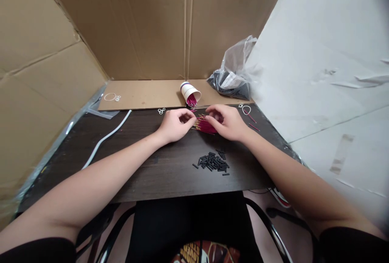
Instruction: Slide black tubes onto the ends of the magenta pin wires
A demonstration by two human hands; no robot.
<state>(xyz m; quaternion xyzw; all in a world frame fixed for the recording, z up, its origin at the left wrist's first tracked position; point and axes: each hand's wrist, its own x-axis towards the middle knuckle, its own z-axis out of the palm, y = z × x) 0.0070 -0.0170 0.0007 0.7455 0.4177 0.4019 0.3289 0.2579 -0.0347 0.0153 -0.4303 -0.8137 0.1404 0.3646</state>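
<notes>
A bundle of thin magenta sticks with gold tips lies on the dark wooden table between my hands. My left hand rests at the gold-tipped end, fingers curled and pinched near the tips. My right hand lies over the bundle's other end, fingers bent down onto the sticks. A small heap of short black tube pieces sits on the table just in front of my right wrist. A paper cup lies tipped over behind the bundle, more magenta sticks showing in its mouth.
A cardboard sheet covers the table's back. A clear plastic bag of dark parts sits at the back right. White rings lie at the back left, a white cable crosses the left side. Cardboard walls enclose left and back.
</notes>
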